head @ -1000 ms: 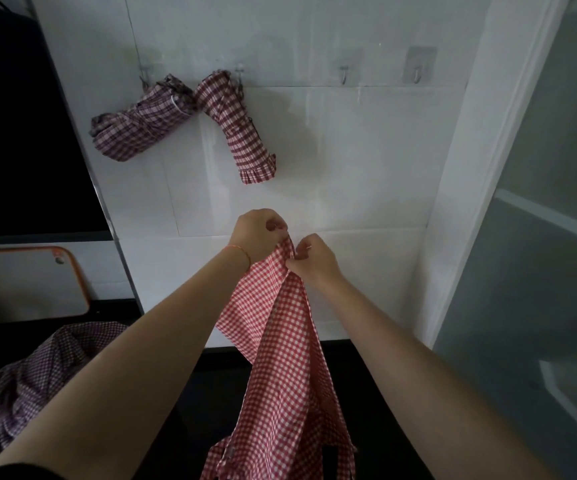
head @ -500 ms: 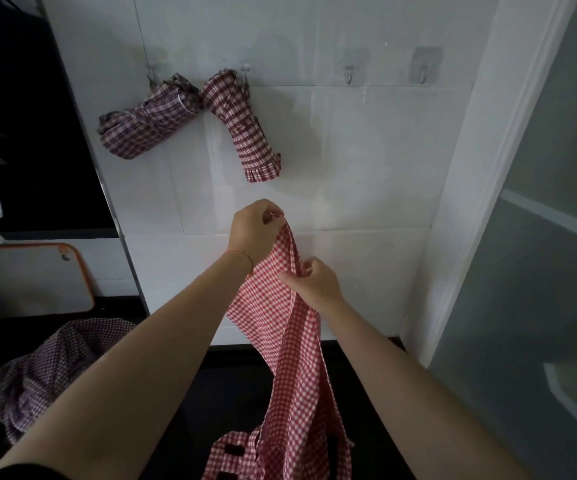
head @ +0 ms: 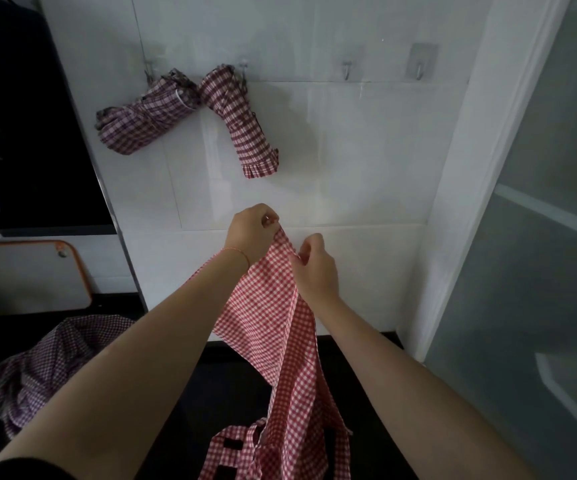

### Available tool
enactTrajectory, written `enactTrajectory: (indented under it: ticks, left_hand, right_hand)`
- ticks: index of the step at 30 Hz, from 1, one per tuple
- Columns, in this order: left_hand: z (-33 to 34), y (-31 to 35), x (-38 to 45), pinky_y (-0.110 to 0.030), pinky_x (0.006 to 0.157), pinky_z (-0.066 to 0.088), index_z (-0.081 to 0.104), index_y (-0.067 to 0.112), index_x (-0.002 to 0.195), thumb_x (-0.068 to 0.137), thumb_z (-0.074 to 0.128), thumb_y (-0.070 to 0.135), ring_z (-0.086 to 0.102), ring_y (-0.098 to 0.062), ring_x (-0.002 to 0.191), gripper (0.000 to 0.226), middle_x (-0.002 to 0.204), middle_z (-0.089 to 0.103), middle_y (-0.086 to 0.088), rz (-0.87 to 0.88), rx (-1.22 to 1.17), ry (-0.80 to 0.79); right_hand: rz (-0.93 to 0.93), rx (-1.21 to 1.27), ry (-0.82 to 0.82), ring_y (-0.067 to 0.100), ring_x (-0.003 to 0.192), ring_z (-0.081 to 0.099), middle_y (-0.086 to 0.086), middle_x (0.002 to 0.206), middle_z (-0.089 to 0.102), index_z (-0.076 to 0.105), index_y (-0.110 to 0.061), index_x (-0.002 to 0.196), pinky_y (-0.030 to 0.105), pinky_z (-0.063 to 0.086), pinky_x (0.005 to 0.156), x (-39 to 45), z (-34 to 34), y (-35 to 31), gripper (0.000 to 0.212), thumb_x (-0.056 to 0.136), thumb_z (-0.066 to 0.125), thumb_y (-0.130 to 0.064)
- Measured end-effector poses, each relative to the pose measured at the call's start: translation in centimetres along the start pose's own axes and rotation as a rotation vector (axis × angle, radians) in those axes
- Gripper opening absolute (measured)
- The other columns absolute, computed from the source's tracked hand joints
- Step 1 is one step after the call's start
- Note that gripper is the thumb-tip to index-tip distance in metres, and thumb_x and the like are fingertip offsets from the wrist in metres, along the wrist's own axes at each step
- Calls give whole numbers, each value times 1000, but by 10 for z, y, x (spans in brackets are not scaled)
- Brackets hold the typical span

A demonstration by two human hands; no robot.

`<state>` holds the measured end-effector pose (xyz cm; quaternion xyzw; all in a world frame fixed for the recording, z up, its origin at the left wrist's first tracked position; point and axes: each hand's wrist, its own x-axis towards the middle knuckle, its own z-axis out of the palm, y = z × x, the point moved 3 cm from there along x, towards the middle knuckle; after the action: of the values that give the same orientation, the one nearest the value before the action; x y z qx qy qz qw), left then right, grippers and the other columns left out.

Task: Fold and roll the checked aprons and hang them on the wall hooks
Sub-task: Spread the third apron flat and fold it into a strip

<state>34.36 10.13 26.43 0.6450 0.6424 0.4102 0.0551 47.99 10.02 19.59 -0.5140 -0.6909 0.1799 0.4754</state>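
DONE: two rolls (head: pixel 190 112) hung on hooks | NOW: left hand (head: pixel 250 233) and right hand (head: pixel 314 268) pinched red apron (head: pixel 280 327) top edge, unfolded, above counter | LEFT: purple apron (head: pixel 48 365) at counter's left, two hooks (head: pixel 347 69) free.

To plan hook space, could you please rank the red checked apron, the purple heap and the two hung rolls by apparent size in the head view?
1. red checked apron, nearest the camera
2. purple heap
3. the two hung rolls, purple and dark red, look alike

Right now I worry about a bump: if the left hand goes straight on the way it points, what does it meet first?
Probably the white tiled wall, below the rolled red-checked apron; depth is unclear.
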Motion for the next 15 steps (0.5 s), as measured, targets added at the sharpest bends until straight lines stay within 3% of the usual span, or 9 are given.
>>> enactTrajectory:
  ticks: [3,7,10,13,15]
  left_hand:
    - [2,-2,0,-21,90,39,67,11,117,94,61,12,58,-22,108,24,119,66,-6,23,86,-97]
    - [-14,3,0,-17,77,42,71,15,99,93,65,14,60,-15,92,9,97,67,3,29,16,-24]
    - [-39,27,6,-9,75,42,71,15,97,93,66,15,57,-4,81,6,91,65,6,125,-123,144]
    - [-56,49,13,1,70,36,68,14,100,94,63,14,52,1,79,7,93,62,8,166,-198,330]
    - [-56,48,13,1,68,34,66,11,101,95,61,12,51,-6,82,7,94,61,6,118,-195,371]
  right_hand:
    - [17,37,-71,13,67,53,-1,79,55,44,-14,97,16,38,57,5,-9,-5,17,96,61,-18]
    - [88,100,-188,7,72,54,-3,85,58,47,-15,102,14,37,58,19,-30,-15,26,91,68,-24]
    - [-12,117,-17,6,69,52,-5,80,57,54,-16,100,5,34,53,50,-62,-38,25,88,74,-25]
    - [-126,-25,82,17,76,60,1,84,63,66,-11,98,15,36,61,68,-78,-54,11,91,67,-20]
    - [-46,-251,-53,30,92,64,14,98,69,70,-4,97,26,42,71,65,-68,-28,18,92,59,-18]
